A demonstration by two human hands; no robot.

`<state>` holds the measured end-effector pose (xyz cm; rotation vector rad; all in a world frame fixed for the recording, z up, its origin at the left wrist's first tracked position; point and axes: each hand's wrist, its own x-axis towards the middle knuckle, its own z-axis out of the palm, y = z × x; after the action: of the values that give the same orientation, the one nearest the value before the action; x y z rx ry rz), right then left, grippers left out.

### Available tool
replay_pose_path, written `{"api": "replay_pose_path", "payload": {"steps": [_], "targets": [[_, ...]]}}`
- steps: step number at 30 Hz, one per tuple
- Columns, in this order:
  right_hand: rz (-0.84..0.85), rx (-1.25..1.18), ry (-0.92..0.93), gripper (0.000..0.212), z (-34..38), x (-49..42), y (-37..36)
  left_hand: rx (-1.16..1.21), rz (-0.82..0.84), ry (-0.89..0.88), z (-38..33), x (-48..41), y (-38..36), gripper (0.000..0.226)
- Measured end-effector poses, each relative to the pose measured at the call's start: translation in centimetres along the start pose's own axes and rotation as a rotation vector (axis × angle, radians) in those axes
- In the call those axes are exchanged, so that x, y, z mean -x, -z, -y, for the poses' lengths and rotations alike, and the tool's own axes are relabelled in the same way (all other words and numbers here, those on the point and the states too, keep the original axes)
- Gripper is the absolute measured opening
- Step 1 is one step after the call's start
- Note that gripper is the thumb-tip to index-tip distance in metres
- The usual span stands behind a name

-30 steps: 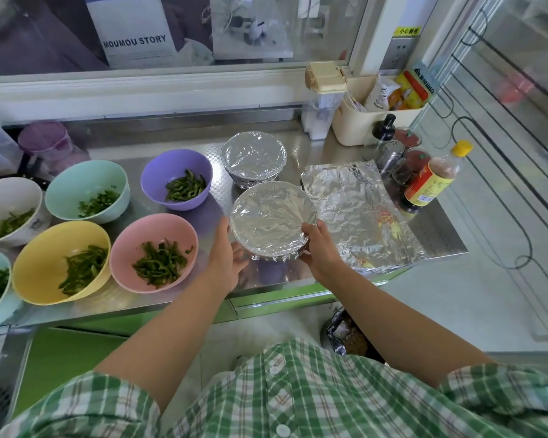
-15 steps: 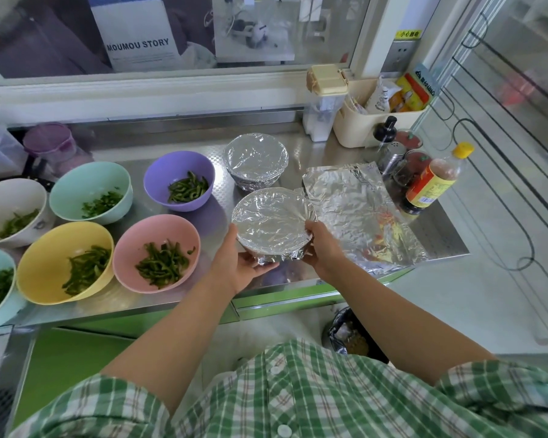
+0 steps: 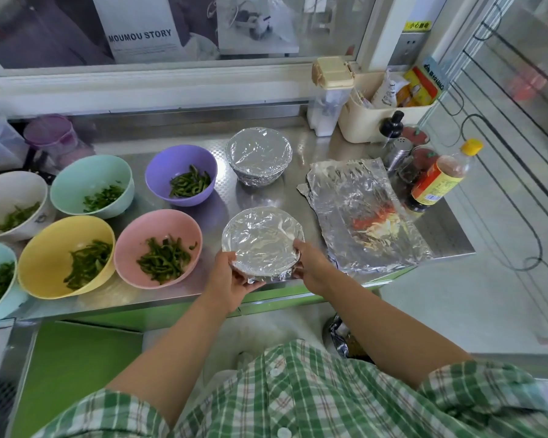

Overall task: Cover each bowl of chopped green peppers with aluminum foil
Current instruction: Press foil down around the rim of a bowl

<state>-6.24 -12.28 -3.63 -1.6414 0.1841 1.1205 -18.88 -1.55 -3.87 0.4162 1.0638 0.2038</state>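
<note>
Both hands clamp the foil-covered bowl: left hand at 7 o'clock, right hand at 4; foil sheet at 2.

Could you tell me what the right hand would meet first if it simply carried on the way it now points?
The right hand points up-left, already against the near foil-covered bowl, so that comes first. Beyond it in that line lies the purple bowl, though depth is hard to judge from this one view.
</note>
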Motion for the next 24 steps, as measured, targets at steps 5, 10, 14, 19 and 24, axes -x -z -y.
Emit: {"api": "replay_pose_path", "payload": {"steps": [5, 10, 14, 19, 24], "targets": [[-0.047, 0.024, 0.041, 0.019, 0.1, -0.7, 0.2, -0.276, -0.189, -0.149, -0.2, 0.0, -0.7, 0.031], [-0.042, -0.067, 0.031, 0.024, -0.2, -0.6, 0.9, -0.928, -0.327, -0.516, 0.4, 0.7, -1.1, 0.106], [-0.105, -0.187, -0.036, 0.024, -1.1, -1.1, 1.5, -1.289, -0.208, -0.597, 1.1, 1.0, -1.2, 0.145], [-0.037, -0.020, 0.040, 0.040, -1.6, -0.8, 1.7, -1.485, -0.260, -0.643, 1.7, 0.5, -1.3, 0.156], [0.010, 0.087, 0.114, 0.054, -2.7, -1.0, 1.8, -1.531, -0.256, -0.661, 1.3, 0.4, -1.3, 0.154]]}}
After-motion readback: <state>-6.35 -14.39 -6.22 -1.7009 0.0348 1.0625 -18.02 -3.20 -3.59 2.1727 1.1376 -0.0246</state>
